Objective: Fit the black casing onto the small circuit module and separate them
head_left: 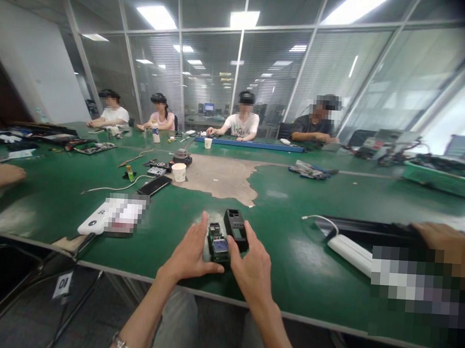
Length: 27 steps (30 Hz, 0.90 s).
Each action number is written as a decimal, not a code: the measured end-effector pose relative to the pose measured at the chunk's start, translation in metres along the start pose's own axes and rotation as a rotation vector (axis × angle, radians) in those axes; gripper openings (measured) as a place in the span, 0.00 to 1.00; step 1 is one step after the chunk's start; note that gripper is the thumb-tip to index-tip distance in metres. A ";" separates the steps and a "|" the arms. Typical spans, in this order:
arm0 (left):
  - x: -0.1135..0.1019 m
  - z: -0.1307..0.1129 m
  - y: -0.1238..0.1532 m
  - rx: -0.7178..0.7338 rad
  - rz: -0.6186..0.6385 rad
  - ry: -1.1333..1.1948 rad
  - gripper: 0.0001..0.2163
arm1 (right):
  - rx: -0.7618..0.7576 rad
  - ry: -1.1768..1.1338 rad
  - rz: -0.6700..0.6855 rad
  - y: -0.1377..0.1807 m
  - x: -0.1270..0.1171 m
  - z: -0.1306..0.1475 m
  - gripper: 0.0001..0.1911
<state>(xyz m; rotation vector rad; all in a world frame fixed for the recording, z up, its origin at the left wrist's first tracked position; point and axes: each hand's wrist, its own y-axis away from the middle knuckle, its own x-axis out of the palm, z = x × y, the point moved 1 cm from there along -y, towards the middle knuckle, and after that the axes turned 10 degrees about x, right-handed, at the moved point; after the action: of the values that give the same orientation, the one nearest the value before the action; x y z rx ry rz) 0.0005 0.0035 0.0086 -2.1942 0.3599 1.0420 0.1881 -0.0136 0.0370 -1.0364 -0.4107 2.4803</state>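
**Bare board between my hands**

My left hand (190,253) lies at the board's (218,246) nine o'clock, thumb tucked under its near edge, fingers loose. My right hand (252,264) pinches the three o'clock side, where the board touches the black shell (236,228). Both sit near the green table's (290,261) front edge. The board looks light, stiff and fragile: green, with a small screen, so I judge edges only. At twelve o'clock, well off, stands a cup (178,172).
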 end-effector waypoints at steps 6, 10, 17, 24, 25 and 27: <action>0.001 -0.002 -0.002 -0.011 -0.005 -0.008 0.64 | 0.059 0.062 0.007 0.000 0.000 -0.037 0.32; 0.001 -0.003 -0.002 -0.008 0.005 -0.003 0.65 | 0.059 0.061 0.017 0.004 0.004 -0.050 0.32; 0.000 -0.004 -0.003 -0.028 0.002 0.018 0.65 | -0.027 0.058 -0.032 0.006 0.004 -0.055 0.37; 0.000 -0.005 -0.003 -0.049 0.007 0.019 0.64 | 0.058 -0.004 0.019 0.003 -0.005 -0.047 0.30; -0.001 -0.006 -0.002 -0.047 0.005 0.021 0.64 | 0.070 -0.032 0.018 0.002 -0.008 -0.042 0.30; -0.001 -0.006 -0.002 -0.040 -0.004 0.027 0.63 | 0.072 -0.107 0.037 0.001 -0.013 -0.028 0.30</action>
<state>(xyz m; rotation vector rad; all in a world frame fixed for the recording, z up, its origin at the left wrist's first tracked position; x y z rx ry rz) 0.0045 0.0008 0.0134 -2.2458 0.3497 1.0269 0.2166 -0.0179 0.0260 -0.8940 -0.3339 2.5710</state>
